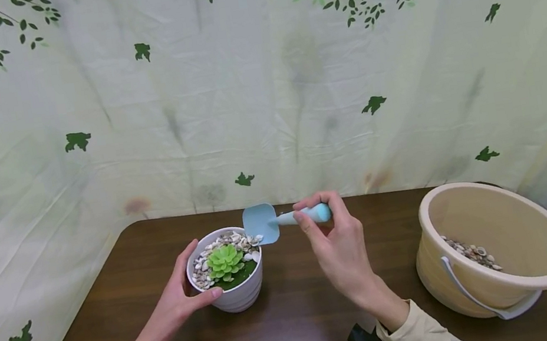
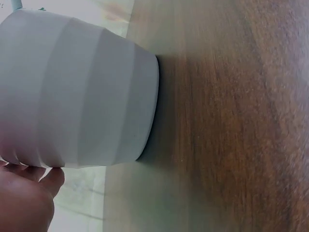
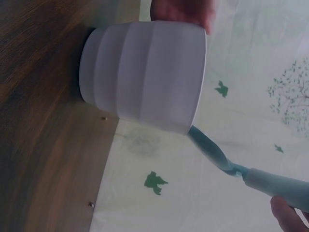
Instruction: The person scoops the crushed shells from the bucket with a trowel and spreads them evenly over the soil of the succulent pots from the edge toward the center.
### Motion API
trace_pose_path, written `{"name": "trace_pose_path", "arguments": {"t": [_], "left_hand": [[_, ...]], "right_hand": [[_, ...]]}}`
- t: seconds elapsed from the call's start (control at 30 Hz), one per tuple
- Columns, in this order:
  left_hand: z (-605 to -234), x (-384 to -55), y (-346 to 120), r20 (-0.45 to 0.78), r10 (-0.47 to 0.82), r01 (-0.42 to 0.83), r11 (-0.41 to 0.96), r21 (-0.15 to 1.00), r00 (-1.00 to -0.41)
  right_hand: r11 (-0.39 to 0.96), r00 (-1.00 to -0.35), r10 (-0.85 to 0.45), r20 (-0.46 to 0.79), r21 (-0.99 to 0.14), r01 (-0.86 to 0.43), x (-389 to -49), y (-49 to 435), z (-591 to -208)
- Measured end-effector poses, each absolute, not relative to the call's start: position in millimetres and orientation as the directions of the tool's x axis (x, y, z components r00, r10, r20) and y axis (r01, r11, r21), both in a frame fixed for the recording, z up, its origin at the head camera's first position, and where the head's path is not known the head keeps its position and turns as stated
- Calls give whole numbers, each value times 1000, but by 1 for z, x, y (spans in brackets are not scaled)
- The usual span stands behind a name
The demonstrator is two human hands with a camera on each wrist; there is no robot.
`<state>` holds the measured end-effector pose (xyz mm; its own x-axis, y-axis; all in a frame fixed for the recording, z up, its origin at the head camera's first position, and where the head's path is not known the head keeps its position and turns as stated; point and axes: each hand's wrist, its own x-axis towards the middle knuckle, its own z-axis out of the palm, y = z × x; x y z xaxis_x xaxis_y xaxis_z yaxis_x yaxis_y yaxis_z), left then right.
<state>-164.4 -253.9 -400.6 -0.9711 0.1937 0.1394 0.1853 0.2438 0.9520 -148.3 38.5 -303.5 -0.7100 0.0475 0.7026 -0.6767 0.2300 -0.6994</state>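
Observation:
A white ribbed flower pot (image 1: 240,298) stands on the brown table, with a green succulent (image 1: 224,260) and small pebbles (image 1: 204,274) inside. My left hand (image 1: 182,292) holds the pot from the left, thumb by the near rim and fingers around the far side. Between thumb and fingers my right hand (image 1: 341,249) grips the handle of a light blue trowel (image 1: 260,224). Its blade tip meets the pot's right rim, with a few pebbles at that edge. In the right wrist view the trowel (image 3: 275,185) slants down to the rim.
At the right of the table (image 1: 299,333) stands a beige bucket (image 1: 438,263) with a lowered handle and a heap of pebbles (image 1: 472,253) inside. A couple of tiny bits (image 3: 91,204) lie near the table's far edge. Behind hangs a pale leaf-patterned cloth (image 1: 263,106).

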Motion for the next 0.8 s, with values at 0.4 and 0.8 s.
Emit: {"name": "trace_pose_path", "arguments": {"t": [0.4, 0.8], "left_hand": [[-401, -167, -253, 133, 175, 180, 288, 940, -975], [-401, -166, -250, 129, 164, 168, 256, 952, -978]], "right_hand": [[213, -693, 39, 720, -683, -699, -147, 39, -306], [164, -686, 17, 728, -678, -716, -164, 42, -339]]}}
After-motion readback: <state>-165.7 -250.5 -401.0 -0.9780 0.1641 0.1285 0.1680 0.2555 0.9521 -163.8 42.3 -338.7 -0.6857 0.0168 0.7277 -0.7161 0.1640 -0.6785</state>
